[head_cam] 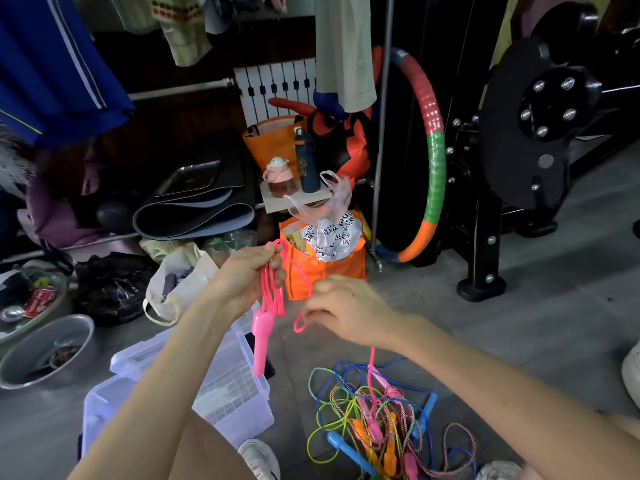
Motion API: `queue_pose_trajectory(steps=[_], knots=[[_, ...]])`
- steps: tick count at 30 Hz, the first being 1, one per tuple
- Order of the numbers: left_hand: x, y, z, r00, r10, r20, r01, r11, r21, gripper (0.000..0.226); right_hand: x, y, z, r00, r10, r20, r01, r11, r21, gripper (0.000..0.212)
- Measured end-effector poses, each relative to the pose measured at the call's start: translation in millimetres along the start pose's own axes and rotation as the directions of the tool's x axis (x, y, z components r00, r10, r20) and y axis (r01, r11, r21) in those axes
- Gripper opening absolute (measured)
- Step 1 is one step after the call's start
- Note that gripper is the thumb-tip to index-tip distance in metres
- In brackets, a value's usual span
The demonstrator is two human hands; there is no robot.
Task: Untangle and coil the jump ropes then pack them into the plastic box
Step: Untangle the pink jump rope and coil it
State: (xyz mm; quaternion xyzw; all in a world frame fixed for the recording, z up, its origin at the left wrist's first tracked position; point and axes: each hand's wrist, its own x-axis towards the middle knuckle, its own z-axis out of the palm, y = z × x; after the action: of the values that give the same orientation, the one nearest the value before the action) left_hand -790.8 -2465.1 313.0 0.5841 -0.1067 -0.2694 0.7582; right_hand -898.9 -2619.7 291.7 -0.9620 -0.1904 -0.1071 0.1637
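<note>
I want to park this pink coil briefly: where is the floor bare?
Bare floor lies right of the rope tangle, up to the black stand foot and the orange bag. A narrower strip runs between the metal bowl and the plastic box. Crowded: the tangle itself and the bags behind the box.

Bare forearms (166,375), white sneakers (259,459)

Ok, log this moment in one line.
step: coiling pink rope | left hand: grips coils | right hand: pinches same rope | plastic box: open | other ropes: tangled
</note>
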Motion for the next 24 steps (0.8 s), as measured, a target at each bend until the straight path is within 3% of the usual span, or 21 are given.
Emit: queue_pose_trajectory(steps=[4, 9, 13, 18, 24], knots=[[-10, 1, 12, 0.999, 0.024, -0.032, -0.022, 0.999, 0.042, 0.028, 11, -3, -30, 1.000, 0.011, 0.016, -0.013, 0.984, 0.177, 0.018], [-16, 4, 26, 1.000, 0.016, -0.024, -0.019, 0.990, -0.138, 0.030, 18, -1, -50, 0.993, 0.039, 0.107, -0.075, 0.932, 0.355, 0.016], [-20, -1, 34, 0.999, 0.035, 0.025, -0.035, 0.999, -0.013, 0.029, 20, -3, -65, 0.994, 0.111, 0.006, -0.096, 0.834, 0.543, 0.015], [-25, -6, 45, 0.989, 0.014, 0.147, -0.015, 1.000, 0.011, 0.028, 26, 2, -76, 0.984, 0.171, -0.053, -0.119, 0.849, 0.515, 0.022], [-26, -3, 47, 0.971, 0.009, 0.240, -0.013, 1.000, 0.015, 0.024, 25, 26, -80, 0.956, 0.267, -0.124, -0.194, 0.889, 0.414, 0.044]])
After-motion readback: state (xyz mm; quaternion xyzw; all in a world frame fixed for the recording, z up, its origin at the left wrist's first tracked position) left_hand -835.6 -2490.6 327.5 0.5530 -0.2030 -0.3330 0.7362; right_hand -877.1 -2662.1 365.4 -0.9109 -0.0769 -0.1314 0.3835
